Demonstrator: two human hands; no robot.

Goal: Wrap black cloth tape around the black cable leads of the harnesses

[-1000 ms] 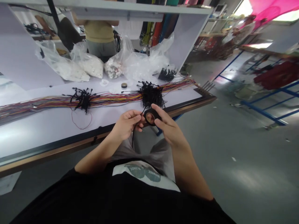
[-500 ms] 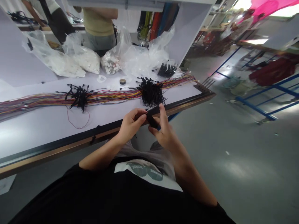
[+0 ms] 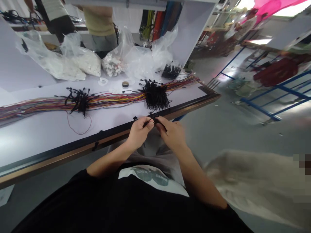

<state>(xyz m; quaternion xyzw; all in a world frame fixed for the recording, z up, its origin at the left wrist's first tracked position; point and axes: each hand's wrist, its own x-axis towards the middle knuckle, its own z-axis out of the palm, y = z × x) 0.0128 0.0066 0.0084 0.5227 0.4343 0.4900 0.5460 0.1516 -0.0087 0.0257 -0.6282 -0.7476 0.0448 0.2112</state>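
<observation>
At the front edge of the table, my left hand (image 3: pixel 139 131) is closed, thumb against fingers, on a thin black cable (image 3: pixel 147 122). Close beside it, my right hand (image 3: pixel 173 132) is curled with its fingertips around a small dark piece (image 3: pixel 156 117), mostly hidden by the fingers; its kind is unclear. Just beyond the hands lies a thick bunch of black cable ends (image 3: pixel 156 95) with small connectors. A second black bunch (image 3: pixel 79 101) sits further left on the long bundle of coloured wires (image 3: pixel 116 100).
Clear plastic bags (image 3: pixel 89 63) of white parts stand along the back of the table, with a roll of tape (image 3: pixel 125 84) in front. The table's dark front rim (image 3: pixel 80 142) runs below my hands. A blurred person in light clothing (image 3: pixel 255 184) is close on my right.
My right hand has turned inward, its raised index finger now bent down, and the dark piece is less visible. My left hand has lowered slightly. A person has appeared at the right.
</observation>
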